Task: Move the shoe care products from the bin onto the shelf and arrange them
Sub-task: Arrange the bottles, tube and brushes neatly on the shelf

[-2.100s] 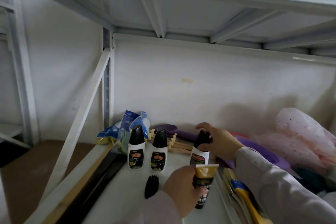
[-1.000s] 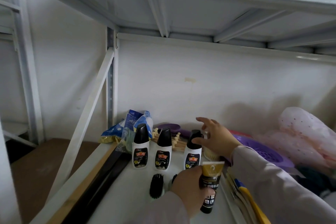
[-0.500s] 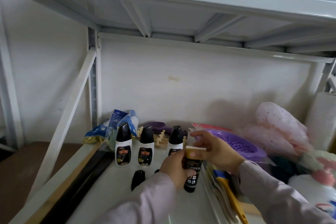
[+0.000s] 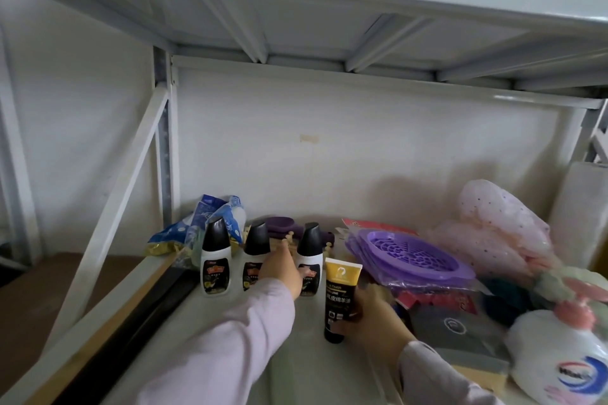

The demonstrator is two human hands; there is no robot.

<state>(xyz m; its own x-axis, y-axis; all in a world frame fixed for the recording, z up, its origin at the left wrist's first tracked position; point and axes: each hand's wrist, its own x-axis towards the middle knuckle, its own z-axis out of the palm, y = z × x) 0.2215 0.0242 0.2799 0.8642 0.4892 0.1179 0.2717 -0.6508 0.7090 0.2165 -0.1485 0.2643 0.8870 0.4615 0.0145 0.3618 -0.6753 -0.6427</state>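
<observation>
Seen from the head camera, a white metal shelf (image 4: 306, 368) holds three white shoe polish bottles (image 4: 215, 261) with black caps, standing upright in a row near the back wall. The left hand (image 4: 282, 268) reaches in between the middle and right bottles, in front of both; whether its fingers are spread or pressed together cannot be told. The right hand (image 4: 375, 319) holds a black tube with a gold top (image 4: 340, 297) upright, cap down on the shelf, just right of the row, fingers wrapped round its lower part. To the right lie a purple basket (image 4: 411, 256) and a white pump bottle (image 4: 559, 358).
</observation>
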